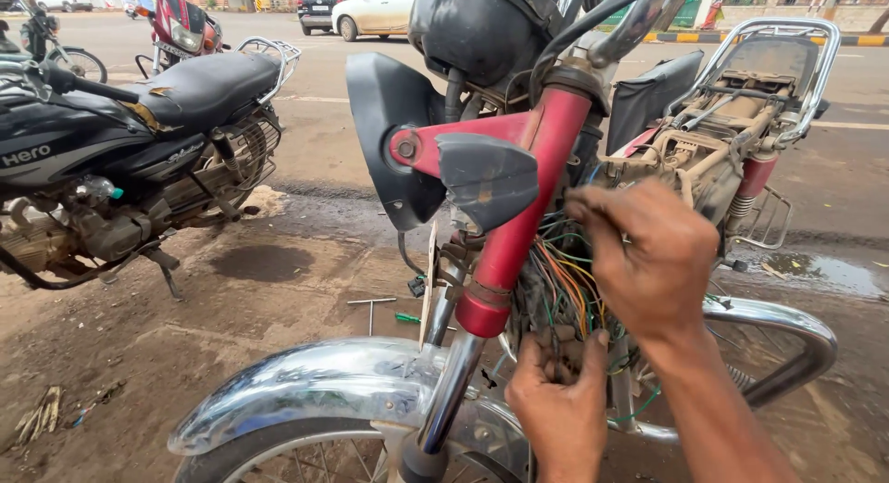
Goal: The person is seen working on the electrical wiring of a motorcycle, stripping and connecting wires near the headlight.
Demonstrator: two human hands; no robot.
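Hands work deep in the exposed wiring bundle (565, 288) behind the red fork (519, 214): left hand (560, 404) pinches dusty wires low down, right hand (648, 256) closes its grip on strands above. Wires hang loose, unbundled, headlight shell off. Beyond, a T-wrench (370, 303) on damp dirt ground (231, 326), a black motorcycle (120, 159), then road with parked cars (370, 9).

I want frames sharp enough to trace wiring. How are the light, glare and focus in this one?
Head view: soft, even daylight with faint shadows; mild glare on the chrome fender; right hand slightly motion-blurred, left hand and wires fairly sharp; wide-lens bending toward the edges.
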